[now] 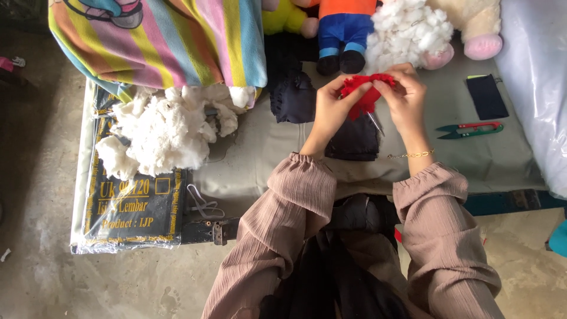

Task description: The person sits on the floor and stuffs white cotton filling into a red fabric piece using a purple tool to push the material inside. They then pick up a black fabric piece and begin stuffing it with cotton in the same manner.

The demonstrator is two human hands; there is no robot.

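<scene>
Both my hands hold a small piece of red cloth (pixel 365 93) above a low grey-covered table (pixel 260 147). My left hand (pixel 331 106) pinches its left edge. On the right edge, my right hand (pixel 406 94) pinches the cloth too, and a thin needle (pixel 375 124) hangs below the cloth. Black fabric pieces (pixel 353 139) lie on the table under my hands. A thin gold bracelet (pixel 412 155) sits on my right wrist.
A heap of white stuffing (pixel 162 133) lies at the left on a dark plastic packet (pixel 133 210). Green-and-red thread snips (pixel 471 129) and a dark cloth rectangle (pixel 486 96) lie to the right. Plush toys (pixel 345 29), more stuffing (pixel 407 32) and a striped cloth (pixel 177 38) line the far edge.
</scene>
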